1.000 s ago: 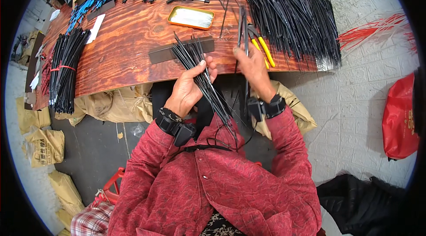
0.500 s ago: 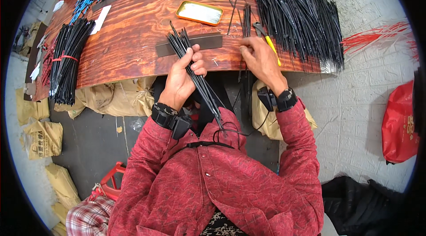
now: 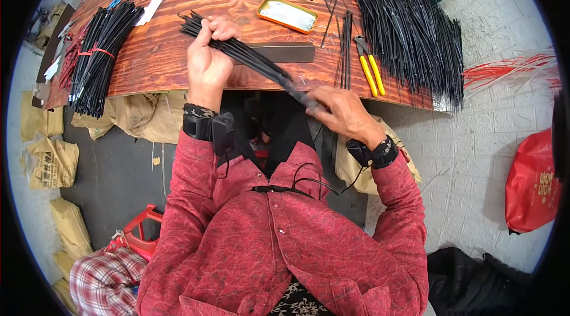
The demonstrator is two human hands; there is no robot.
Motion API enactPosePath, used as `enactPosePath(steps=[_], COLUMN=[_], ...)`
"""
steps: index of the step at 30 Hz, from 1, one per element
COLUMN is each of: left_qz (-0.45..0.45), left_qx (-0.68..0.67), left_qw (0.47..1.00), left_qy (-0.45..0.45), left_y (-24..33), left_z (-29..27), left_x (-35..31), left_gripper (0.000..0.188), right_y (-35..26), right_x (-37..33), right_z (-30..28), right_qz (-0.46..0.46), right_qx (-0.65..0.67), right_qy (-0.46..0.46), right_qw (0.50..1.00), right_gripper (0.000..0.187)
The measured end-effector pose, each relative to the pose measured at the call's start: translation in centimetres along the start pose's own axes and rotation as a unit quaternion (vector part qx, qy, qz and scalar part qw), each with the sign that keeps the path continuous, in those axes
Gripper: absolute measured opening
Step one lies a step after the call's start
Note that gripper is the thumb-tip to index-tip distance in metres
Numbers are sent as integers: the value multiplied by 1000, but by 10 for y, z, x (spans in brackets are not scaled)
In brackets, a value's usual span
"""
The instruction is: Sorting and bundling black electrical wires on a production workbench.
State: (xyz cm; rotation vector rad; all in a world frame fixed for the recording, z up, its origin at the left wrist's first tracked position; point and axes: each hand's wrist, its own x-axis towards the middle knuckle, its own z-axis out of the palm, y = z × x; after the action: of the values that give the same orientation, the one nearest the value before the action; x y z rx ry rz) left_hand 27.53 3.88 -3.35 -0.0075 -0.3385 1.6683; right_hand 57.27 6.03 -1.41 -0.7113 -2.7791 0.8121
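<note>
My bundle of black sticks (image 3: 255, 60) has tipped over to a slant, and my right hand (image 3: 339, 113) has come off the table to its low end. My left hand (image 3: 211, 57) is wrapped tight around the top part, in the upper middle of the frame. My right fingers pinch the bottom end, a bit blurry. The bundle crosses a flat dark bar (image 3: 288, 53) and hides some of it. Just right of my bundle lie a few loose sticks (image 3: 345, 49) and yellow pliers (image 3: 371, 73). A big black pile (image 3: 409, 43) fills the upper right, a tied bunch (image 3: 102, 57) sits upper left, and a yellow tin (image 3: 284, 24) is near the top. The table (image 3: 157, 66) is shiny, stripy red-brown wood. The floor is dark at lower left, and a red bag (image 3: 531, 182) is far right.
</note>
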Motion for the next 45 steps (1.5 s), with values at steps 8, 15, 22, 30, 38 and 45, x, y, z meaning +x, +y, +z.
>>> enactPosePath(steps=[8,15,22,30,38,45], left_qz=[-9,53,65,38,27,42], left_qx=[108,170,143,95,51,19], left_qw=[990,970,974,987,993,996], left_qy=[88,166,163,124,103,76], left_y=[6,26,47,39,17,-11], left_z=[-42,-56,-59,-53,-35,-29], left_x=[-23,-21,-27,-25,-15,5], left_gripper=[12,12,12,11,11,15], right_y=[23,22,28,66,93,65], right_x=[44,72,111,147,129,101], right_z=[4,15,-5,-19,-38,-53], right_qz=[79,26,50,115,146,128], right_qx=[-64,-137,-169,-304,-352,-264], right_qy=[250,207,173,179,180,168], right_qw=[963,968,969,929,907,941], right_gripper=[45,45,31,27,30,34])
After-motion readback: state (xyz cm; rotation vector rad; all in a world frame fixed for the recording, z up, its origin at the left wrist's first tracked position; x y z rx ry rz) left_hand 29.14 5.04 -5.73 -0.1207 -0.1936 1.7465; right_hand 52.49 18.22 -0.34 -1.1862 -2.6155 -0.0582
